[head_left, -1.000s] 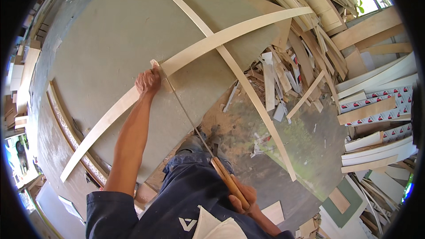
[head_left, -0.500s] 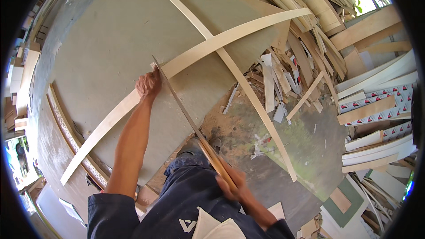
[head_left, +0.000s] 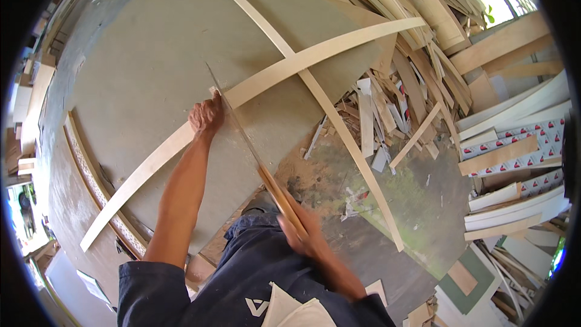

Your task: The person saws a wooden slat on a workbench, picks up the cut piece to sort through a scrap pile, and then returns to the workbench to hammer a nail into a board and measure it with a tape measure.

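Note:
A long pale wooden strip (head_left: 266, 79) lies slantwise across a large grey-green board (head_left: 151, 48). My left hand (head_left: 207, 115) is closed on this strip left of its middle, with the fingers bunched at its far edge. Just right of those fingers, the thin blade of a handsaw (head_left: 241, 130) crosses the strip. My right hand (head_left: 298, 230), a little blurred, grips the saw's long wooden handle (head_left: 281, 200) close to my body. A second pale strip (head_left: 339, 122) crosses the first one, running from the far edge down to the right.
Wood offcuts (head_left: 378, 118) are heaped beyond the board's right side, with long planks (head_left: 399, 0) piled behind. Curved white panels (head_left: 514, 212) are stacked at the far right. A curved strip with a speckled edge (head_left: 100, 175) rests on the board's left part.
The saw has slid forward, away from my body, and my right hand has moved up and left with it. My left hand stays on the strip, nearly unmoved.

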Demonstrator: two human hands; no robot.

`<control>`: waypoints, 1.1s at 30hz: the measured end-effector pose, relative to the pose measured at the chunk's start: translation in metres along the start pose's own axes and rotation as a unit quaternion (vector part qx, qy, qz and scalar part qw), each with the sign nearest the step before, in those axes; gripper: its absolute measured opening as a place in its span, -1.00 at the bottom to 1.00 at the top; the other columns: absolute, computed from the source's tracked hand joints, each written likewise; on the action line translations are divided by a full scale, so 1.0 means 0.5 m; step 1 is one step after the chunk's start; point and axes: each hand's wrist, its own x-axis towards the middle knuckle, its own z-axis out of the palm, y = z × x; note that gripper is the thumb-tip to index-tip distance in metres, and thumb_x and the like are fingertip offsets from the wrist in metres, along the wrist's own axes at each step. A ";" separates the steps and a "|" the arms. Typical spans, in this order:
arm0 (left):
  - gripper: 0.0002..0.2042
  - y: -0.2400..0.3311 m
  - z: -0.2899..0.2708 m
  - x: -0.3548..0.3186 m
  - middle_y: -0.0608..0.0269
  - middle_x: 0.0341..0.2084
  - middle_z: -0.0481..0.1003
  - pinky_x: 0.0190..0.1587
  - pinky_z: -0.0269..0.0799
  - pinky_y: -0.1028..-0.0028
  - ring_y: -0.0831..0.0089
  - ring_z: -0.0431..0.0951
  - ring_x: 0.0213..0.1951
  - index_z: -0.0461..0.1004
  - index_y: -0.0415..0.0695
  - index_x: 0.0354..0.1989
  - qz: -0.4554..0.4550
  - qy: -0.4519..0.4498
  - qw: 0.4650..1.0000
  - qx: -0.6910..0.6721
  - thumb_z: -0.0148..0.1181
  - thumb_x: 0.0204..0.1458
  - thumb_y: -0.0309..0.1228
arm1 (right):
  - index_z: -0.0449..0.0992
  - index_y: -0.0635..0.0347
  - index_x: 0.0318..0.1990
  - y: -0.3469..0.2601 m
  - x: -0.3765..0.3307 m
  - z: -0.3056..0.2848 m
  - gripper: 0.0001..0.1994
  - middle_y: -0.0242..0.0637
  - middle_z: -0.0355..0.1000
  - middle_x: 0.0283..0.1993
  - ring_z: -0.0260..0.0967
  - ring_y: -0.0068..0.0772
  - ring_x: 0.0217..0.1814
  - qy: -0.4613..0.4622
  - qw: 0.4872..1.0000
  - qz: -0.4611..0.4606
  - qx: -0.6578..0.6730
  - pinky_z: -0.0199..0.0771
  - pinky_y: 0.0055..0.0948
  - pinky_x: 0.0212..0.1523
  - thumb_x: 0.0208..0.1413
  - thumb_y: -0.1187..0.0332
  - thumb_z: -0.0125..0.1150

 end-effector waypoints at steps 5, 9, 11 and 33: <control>-0.35 0.012 -0.007 -0.013 -0.27 -0.31 0.56 -0.03 0.41 -0.01 -0.18 0.55 -0.15 0.64 -0.22 -0.38 -0.001 -0.024 1.000 -0.014 -0.28 0.29 0.08 | 0.27 0.42 0.30 -0.039 -0.203 -0.124 -0.41 0.11 0.54 -0.14 0.59 -0.02 -0.31 -0.040 0.999 0.004 -0.017 0.53 -0.37 -0.30 0.10 0.41 0.20; -0.35 0.022 -0.018 -0.012 -0.28 -0.31 0.56 -0.03 0.42 0.00 -0.20 0.55 -0.16 0.64 -0.22 -0.38 0.009 -0.042 0.999 -0.012 -0.28 0.29 0.09 | 0.28 0.44 0.28 0.000 -0.085 -0.065 -0.43 0.06 0.54 -0.28 0.55 -0.07 -0.43 -0.023 0.997 -0.042 -0.054 0.50 -0.35 -0.38 0.12 0.41 0.20; -0.35 0.015 -0.011 -0.006 -0.31 -0.30 0.55 -0.03 0.42 0.00 -0.21 0.55 -0.16 0.65 -0.21 -0.36 -0.001 -0.019 1.000 -0.013 -0.27 0.28 0.10 | 0.29 0.45 0.27 0.038 0.022 0.004 -0.45 -0.01 0.48 -0.43 0.47 -0.12 -0.52 -0.019 1.000 0.012 0.001 0.44 -0.34 -0.45 0.14 0.42 0.20; -0.40 -0.012 0.027 0.003 -0.28 -0.32 0.56 0.00 0.38 0.01 -0.18 0.53 -0.16 0.63 -0.20 -0.31 0.021 0.020 1.000 0.008 -0.25 0.29 0.05 | 0.34 0.59 0.19 0.066 0.070 0.039 -0.47 -0.16 0.47 -0.46 0.46 -0.34 -0.54 0.039 0.993 -0.113 0.010 0.45 -0.48 -0.46 0.09 0.44 0.20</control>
